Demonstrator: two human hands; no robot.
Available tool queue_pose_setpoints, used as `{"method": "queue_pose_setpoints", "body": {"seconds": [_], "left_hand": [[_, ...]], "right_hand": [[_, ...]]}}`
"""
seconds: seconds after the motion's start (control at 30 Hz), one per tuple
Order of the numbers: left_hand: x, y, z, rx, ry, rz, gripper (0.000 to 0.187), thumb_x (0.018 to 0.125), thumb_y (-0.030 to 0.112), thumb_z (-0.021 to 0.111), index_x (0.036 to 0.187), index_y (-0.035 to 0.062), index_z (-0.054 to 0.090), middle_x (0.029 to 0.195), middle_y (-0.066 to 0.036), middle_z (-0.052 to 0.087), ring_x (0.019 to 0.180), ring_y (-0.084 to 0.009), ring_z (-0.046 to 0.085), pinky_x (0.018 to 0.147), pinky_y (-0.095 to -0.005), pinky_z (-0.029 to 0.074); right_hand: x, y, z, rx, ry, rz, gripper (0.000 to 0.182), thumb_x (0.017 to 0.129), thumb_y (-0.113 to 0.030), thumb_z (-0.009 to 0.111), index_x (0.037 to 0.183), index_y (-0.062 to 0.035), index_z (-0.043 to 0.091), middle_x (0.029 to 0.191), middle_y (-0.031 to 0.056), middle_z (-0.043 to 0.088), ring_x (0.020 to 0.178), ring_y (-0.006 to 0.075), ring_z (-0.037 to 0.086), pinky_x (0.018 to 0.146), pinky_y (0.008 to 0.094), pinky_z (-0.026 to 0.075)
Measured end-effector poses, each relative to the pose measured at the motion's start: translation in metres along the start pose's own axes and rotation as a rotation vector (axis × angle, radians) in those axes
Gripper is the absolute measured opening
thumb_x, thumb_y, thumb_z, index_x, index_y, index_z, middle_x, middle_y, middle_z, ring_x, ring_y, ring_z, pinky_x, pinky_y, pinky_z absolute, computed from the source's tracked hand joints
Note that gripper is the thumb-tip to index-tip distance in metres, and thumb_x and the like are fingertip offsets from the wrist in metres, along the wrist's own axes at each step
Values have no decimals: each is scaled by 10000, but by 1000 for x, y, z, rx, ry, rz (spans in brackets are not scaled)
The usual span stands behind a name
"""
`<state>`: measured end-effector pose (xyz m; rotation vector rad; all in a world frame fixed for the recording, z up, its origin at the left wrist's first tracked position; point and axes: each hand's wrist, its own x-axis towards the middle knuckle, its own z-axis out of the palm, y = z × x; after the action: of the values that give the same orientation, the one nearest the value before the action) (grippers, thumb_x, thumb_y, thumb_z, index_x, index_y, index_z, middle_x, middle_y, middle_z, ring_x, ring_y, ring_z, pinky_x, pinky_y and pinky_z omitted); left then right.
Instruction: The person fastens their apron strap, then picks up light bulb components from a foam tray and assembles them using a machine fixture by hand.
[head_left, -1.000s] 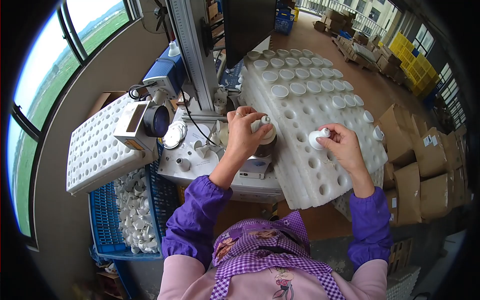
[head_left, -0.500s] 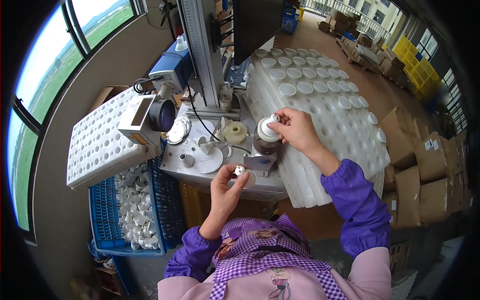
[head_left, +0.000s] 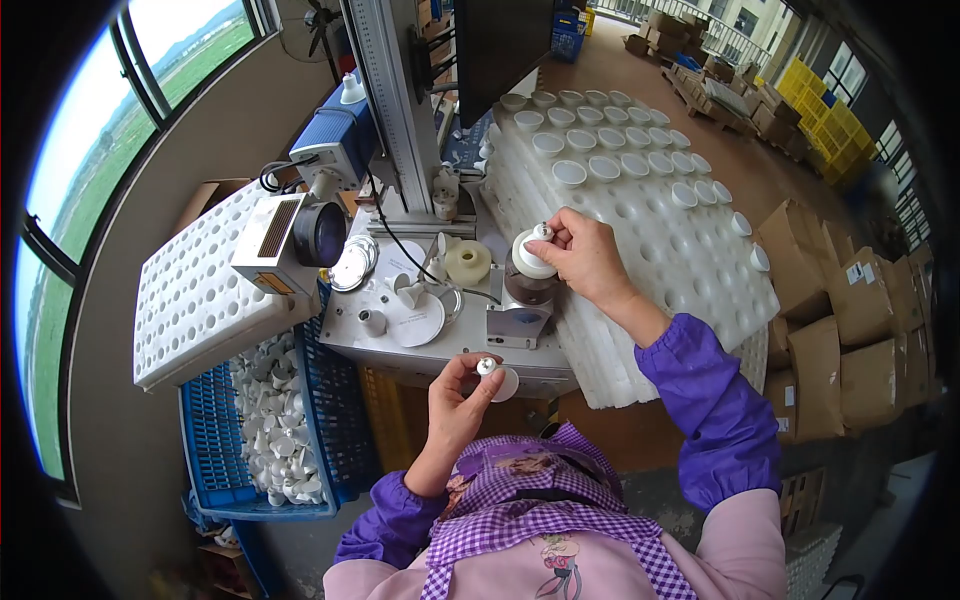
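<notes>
My right hand (head_left: 590, 258) pinches the narrow top of a white lamp bulb (head_left: 530, 262), its wide part down on a brownish round holder (head_left: 527, 291). Whether the bulb is fully seated there cannot be made out. In front of the table edge, my left hand (head_left: 455, 412) grips a second white bulb (head_left: 508, 386) between thumb and fingers, its small end showing above the thumb. Left of the holder, on the table, are a cream ring-shaped spool (head_left: 468, 262) and a small grey metal cylinder (head_left: 372, 321).
A machine head with a dark round lens (head_left: 320, 235) juts over the table's left side. White foam trays (head_left: 640, 310) with rows of white cups lie at right. A blue crate (head_left: 345, 420) of white parts and a holed foam block (head_left: 200, 315) are at left.
My left hand has moved down towards my body with its bulb. My right hand stays at the holder, with its bulb now sitting a little more upright. The view has shifted slightly.
</notes>
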<state>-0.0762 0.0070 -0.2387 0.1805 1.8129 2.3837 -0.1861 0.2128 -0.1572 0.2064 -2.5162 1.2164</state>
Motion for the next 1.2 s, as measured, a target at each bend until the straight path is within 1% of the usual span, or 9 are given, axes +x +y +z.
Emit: {"method": "queue_pose_setpoints", "body": {"seconds": [0.1,0.2,0.33,0.43,0.67,0.73,0.93,1.03,1.2], "left_hand": [[-3,-3,2,-11,-19,-15,225,856,139,677,1016,4,593,932,-33,632,836,-86,581,747,-234,472],[-8,-4,0,58,-52,-65,208,857,127,675,1007,8,594,953,-37,637,850,-86,586,757,-234,471],[-18,-9,0,-21,-65,-102,170,857,99,667,984,13,594,970,-42,640,856,-86,585,766,-236,471],[-25,-8,-6,-34,-94,-132,164,861,85,659,984,7,585,979,-51,637,863,-97,586,780,-249,474],[-31,-19,-21,-39,-35,-136,158,861,65,653,985,2,578,988,-65,634,860,-106,588,789,-257,477],[-31,-22,-20,-48,-32,-144,159,862,71,654,985,4,579,986,-65,635,856,-106,588,783,-256,478],[-35,-18,-11,-57,-135,-220,178,865,99,657,995,2,584,964,-42,637,855,-93,590,756,-234,487],[-35,-12,-7,-39,-141,-238,143,878,79,630,982,4,566,986,-67,639,849,-97,580,782,-241,467],[-38,-14,-2,-60,-112,-266,151,871,78,639,979,-3,572,978,-69,637,843,-105,595,761,-246,487]], "right_hand": [[0,-5,-2,18,-25,100,278,722,-173,761,851,18,607,632,84,606,552,156,567,549,293,466],[-2,-4,1,9,13,33,268,746,-155,755,857,33,601,609,48,587,537,81,531,510,255,442],[-14,-6,-22,-17,-91,11,560,753,-149,746,1243,-24,506,770,47,593,619,100,530,607,254,451],[-28,-6,-63,-56,12,-2,451,759,-172,720,1151,-10,566,832,108,604,673,196,589,624,327,476],[-58,85,-200,-569,487,221,368,759,-161,700,1086,-30,592,984,126,615,804,241,604,732,351,483],[-67,127,-236,-695,502,316,401,788,-235,678,1142,-68,590,1114,166,596,996,307,587,861,380,455],[-76,208,-265,-891,359,491,491,836,-352,616,1268,-128,542,1256,231,524,1165,343,511,971,376,409],[-73,237,-286,-613,238,506,501,818,-342,638,1265,-135,545,1210,224,561,1146,344,526,951,379,419],[-59,184,-297,-595,189,579,414,762,-202,719,1131,-63,595,1041,144,644,937,243,616,823,327,473]]}}
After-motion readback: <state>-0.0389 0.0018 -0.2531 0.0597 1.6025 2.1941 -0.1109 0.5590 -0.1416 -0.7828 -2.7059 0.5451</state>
